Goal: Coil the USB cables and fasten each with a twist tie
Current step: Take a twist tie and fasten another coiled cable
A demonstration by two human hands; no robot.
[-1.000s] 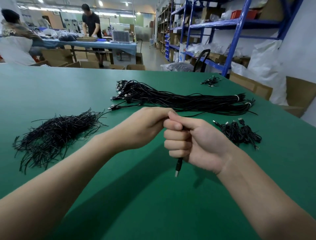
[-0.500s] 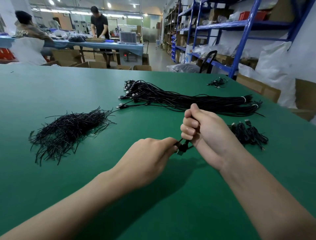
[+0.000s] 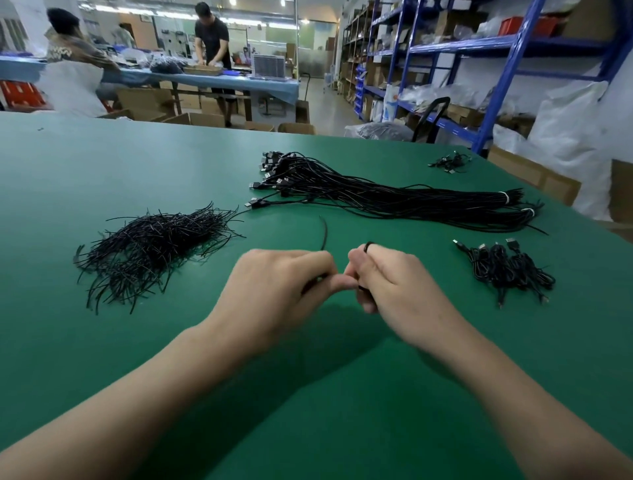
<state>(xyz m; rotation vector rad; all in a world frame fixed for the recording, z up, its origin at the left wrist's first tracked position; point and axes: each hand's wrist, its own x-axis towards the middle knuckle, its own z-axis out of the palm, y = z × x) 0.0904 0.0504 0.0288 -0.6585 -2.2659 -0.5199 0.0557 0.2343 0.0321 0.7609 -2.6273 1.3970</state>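
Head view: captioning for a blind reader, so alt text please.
A right hand grips a small black cable coil; left hand pinches a thin strand, over green table. Twist ties lie left, loose cables behind, finished coils right.

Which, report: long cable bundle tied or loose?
Tied: white bands wrap the cable bundle near its right end; plug ends fan loose.

Ceiling lights far ahead give bright, even light. My arms throw soft shadows on the green surface. The shelving bows at the edge, and my fingers are slightly smeared.
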